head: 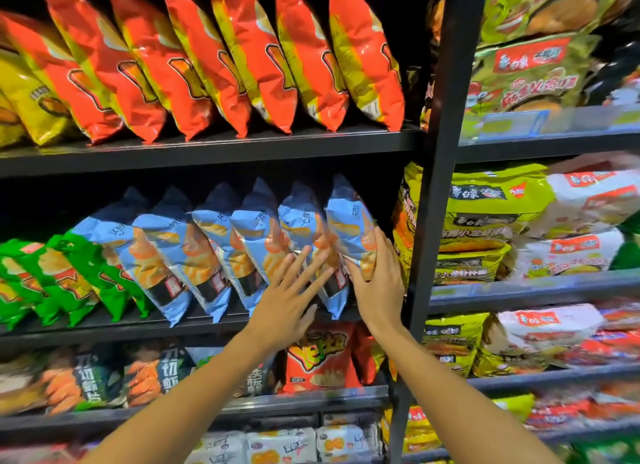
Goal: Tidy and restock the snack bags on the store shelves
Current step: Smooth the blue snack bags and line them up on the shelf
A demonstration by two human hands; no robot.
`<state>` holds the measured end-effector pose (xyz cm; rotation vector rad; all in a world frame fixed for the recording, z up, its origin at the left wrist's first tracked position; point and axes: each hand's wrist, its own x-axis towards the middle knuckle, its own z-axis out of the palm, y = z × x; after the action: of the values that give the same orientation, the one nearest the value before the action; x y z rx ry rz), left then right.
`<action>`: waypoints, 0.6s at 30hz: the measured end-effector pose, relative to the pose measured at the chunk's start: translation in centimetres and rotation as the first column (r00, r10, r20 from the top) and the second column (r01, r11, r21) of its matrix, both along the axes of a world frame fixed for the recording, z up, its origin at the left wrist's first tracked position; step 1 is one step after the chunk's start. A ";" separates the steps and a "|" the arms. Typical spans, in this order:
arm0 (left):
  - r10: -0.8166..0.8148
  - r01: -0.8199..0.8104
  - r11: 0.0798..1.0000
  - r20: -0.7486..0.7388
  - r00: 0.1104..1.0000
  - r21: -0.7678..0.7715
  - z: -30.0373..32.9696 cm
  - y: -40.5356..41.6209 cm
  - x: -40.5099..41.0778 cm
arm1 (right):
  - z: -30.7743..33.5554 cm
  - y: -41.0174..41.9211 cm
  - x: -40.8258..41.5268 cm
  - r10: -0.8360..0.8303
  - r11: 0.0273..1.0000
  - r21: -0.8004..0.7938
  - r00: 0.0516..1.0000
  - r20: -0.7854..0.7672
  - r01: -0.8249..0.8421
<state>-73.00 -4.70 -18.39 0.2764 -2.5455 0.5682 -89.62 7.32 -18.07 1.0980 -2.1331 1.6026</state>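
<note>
While the left hand point(291, 295) presses spread fingers to steady neighbouring bags, the right hand point(375, 273) grips the end blue bag point(349, 217), likely straightening it.

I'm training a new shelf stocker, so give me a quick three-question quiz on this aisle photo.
1. True or false: the right hand grips the rightmost blue bag.
2. Which bags stand on the shelf above the blue ones? A. green B. orange-red C. white
3. Fill in: the left hand has its fingers ____ against the blue bags.

Key: 1 true. 2 B, the orange-red bags. 3 spread.
</note>
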 end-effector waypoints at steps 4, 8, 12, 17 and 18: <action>0.003 -0.003 1.000 0.017 1.000 0.000 -0.1 0.1 0.2 | 0.4 1.4 1.7 0.023 0.997 -0.076 1.000 0.000 -0.023; -0.041 0.042 0.995 -0.014 0.999 0.087 0.4 0.4 0.3 | 0.9 3.1 3.9 -0.004 0.993 -0.117 1.000 0.018 0.006; -0.145 0.205 0.924 -0.201 0.969 0.323 0.8 1.8 1.6 | 1.2 5.0 6.2 -0.059 0.986 -0.152 0.997 0.054 0.067; -0.152 0.425 0.451 -0.401 0.903 0.785 2.7 6.7 4.0 | 0.8 6.5 8.6 -0.096 0.978 -0.190 0.995 -0.016 0.091; -0.151 0.455 0.316 -0.429 0.891 0.833 2.8 7.9 4.3 | 0.5 6.8 9.1 -0.097 0.978 -0.190 0.995 -0.028 0.090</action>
<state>-68.65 3.16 -15.60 0.1964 -2.2368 -1.0906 -80.49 14.11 -17.55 0.9458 -1.9322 1.6873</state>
